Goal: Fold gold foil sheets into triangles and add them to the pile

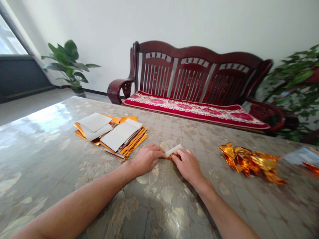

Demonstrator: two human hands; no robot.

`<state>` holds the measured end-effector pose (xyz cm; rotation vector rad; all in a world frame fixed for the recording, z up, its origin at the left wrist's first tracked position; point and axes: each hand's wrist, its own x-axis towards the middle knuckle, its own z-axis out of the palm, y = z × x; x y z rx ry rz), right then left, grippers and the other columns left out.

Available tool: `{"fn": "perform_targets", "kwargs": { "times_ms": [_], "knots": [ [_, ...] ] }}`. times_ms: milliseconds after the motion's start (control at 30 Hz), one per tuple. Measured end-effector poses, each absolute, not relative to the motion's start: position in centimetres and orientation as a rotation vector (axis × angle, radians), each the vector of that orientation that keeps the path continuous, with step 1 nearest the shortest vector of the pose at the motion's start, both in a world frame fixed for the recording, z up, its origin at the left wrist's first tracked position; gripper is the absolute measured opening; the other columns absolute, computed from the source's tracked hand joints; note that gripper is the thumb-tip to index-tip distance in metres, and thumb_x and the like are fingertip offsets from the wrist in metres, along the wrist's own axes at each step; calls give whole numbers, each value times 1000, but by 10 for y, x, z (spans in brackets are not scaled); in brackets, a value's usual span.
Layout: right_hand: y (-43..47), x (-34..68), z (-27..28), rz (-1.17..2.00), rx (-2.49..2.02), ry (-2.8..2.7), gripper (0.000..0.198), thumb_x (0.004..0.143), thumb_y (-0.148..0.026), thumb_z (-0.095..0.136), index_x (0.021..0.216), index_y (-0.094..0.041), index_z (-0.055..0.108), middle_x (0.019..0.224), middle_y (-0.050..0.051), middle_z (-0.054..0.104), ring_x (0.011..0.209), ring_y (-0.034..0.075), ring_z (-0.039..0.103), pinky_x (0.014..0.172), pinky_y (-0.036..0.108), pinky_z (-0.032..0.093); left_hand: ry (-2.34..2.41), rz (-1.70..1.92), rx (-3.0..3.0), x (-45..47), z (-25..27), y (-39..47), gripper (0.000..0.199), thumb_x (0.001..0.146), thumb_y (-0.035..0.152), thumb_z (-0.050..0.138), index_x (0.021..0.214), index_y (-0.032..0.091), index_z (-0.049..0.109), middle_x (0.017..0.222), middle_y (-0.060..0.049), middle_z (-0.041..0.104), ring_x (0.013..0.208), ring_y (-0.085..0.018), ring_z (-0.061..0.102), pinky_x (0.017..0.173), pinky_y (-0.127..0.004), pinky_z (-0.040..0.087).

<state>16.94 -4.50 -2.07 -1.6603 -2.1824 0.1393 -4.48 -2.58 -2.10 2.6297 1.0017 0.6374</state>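
Observation:
Between my two hands lies a small sheet of gold foil paper, its white back partly showing and part of it folded over to the gold side. My left hand has its fingers closed on the left end of the sheet, low over the table. On the right end, my right hand pinches the paper with thumb and fingers. Just beyond my left hand sits a loose stack of gold foil paper sheets, mostly white side up. Folded gold foil pieces lie in a heap to the right of my right hand.
The table has a glossy patterned cover. A clear plastic bag lies at its right edge. Behind stands a dark red wooden bench with a red floral cushion. Potted plants stand on both sides.

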Motion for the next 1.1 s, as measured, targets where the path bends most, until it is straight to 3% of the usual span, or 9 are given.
{"fn": "perform_targets", "kwargs": {
  "times_ms": [233, 400, 700, 1100],
  "knots": [
    [-41, 170, -19, 220, -1699, -2132, 22, 91, -29, 53, 70, -23, 58, 74, -1, 65, 77, 18, 55, 62, 28, 31, 1196, 738, 2407, -28, -26, -22, 15, 84, 17, 61, 89, 23, 74, 97, 0, 73, 95, -18, 63, 91, -28, 47],
    [-39, 171, -18, 357, -1720, -2041, 24, 89, -32, 52, 67, -23, 57, 70, -2, 63, 76, 17, 56, 60, 26, 32, 1311, 761, 2335, -21, -23, -24, 12, 81, 17, 62, 84, 22, 73, 93, -1, 72, 92, -18, 64, 88, -28, 47],
    [-38, 172, -20, 396, -1717, -1989, 23, 87, -32, 50, 66, -24, 56, 68, -1, 61, 76, 18, 57, 60, 26, 32, 1261, 762, 2329, -21, -25, -20, 19, 80, 11, 59, 86, 22, 73, 98, 0, 72, 95, -17, 64, 91, -28, 48],
    [-36, 172, -19, 475, -1742, -1964, 24, 88, -37, 49, 70, -24, 60, 73, -1, 64, 79, 18, 57, 63, 27, 33, 1282, 750, 2316, -22, -27, -19, 11, 85, 18, 60, 86, 21, 71, 93, -1, 70, 94, -18, 63, 89, -28, 48]
  ]
}}
